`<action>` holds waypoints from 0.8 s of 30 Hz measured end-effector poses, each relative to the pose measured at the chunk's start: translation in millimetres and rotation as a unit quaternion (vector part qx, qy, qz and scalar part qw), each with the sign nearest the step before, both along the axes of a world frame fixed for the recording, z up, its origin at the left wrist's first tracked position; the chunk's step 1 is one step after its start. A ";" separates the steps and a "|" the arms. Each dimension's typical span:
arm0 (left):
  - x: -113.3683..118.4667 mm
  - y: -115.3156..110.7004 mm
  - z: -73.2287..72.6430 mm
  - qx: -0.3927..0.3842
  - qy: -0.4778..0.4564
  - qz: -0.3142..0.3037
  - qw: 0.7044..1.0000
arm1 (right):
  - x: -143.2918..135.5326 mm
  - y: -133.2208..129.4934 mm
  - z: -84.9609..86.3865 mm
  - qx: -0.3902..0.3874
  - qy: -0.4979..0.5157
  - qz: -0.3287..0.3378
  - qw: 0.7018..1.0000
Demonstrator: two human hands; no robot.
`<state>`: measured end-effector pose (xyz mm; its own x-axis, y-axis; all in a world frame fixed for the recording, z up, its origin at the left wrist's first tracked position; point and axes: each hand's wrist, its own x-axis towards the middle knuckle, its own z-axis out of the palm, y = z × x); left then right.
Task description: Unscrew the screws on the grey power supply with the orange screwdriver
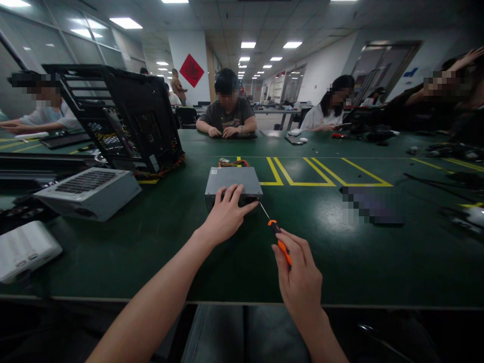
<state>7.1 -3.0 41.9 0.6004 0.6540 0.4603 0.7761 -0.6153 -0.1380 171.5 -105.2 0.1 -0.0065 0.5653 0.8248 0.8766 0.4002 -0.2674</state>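
A grey metal computer power supply (pixel 234 177) rests on the green tabletop in front of me, its coloured cables bunched behind it. My left hand (pixel 227 217) holds it from the near side. Its fingers lie over the top edge, and the thumb stretches along the near face to the right corner. In my right hand (pixel 300 267) is a screwdriver (pixel 273 226) with an orange and black handle. The thin shaft points up and left, its tip at the near right corner beside my left thumb. The exact contact at the tip is too small to make out.
An open black computer case (pixel 147 128) stands at the left, behind a second power supply (pixel 91 189). A white power strip (pixel 28 250) lies near the left edge. Rightward are a blurred flat object (pixel 372 205) and dark cables. Several people sit around the table.
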 end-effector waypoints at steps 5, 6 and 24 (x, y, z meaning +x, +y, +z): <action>0.0 0.5 -0.3 0.009 0.012 0.001 1.000 | -3.5 0.5 1.3 -0.011 -0.014 0.006 1.000; 0.1 0.5 -0.4 0.010 0.012 0.001 1.000 | -4.2 0.8 0.8 -0.010 -0.021 0.014 1.000; 1.0 -0.7 0.2 0.018 0.027 0.011 0.999 | -3.1 2.0 -1.0 -0.003 -0.034 0.051 0.998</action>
<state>8.1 -3.7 42.0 0.6107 0.6511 0.4507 0.7802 -0.5921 -0.2017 168.4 -103.2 -0.9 -0.1204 0.5632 0.8175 0.8471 0.4876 -0.2112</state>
